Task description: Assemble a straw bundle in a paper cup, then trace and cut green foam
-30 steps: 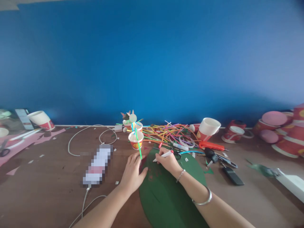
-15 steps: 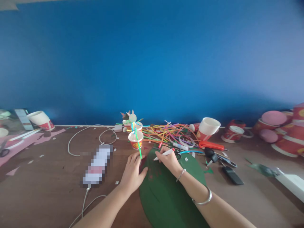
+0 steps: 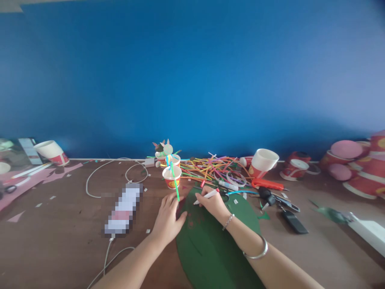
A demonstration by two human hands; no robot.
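Note:
My right hand (image 3: 213, 204) grips a white marker (image 3: 207, 195) with a red end, its tip low over the upper part of a large green sheet (image 3: 210, 245) with rounded edges. My left hand (image 3: 170, 216) lies with fingers apart at the sheet's left edge, thumb reaching onto the green. Just beyond its fingers stands a red and white paper cup (image 3: 171, 181), with a bright green strip (image 3: 177, 191) hanging down its front to the fingers. A small red cap (image 3: 203, 184) lies near the sheet's top. What the marker tip touches is too small to tell.
A pile of coloured sticks (image 3: 213, 170) lies against the wall. To the right are a tilted cup (image 3: 264, 162), an orange-red tool (image 3: 267, 184), keys (image 3: 267, 196) and a glue gun-like white object (image 3: 368, 228). A phone (image 3: 123, 210) on a cable lies left.
My right hand and the marker have shifted very slightly left. My left hand stays where it was.

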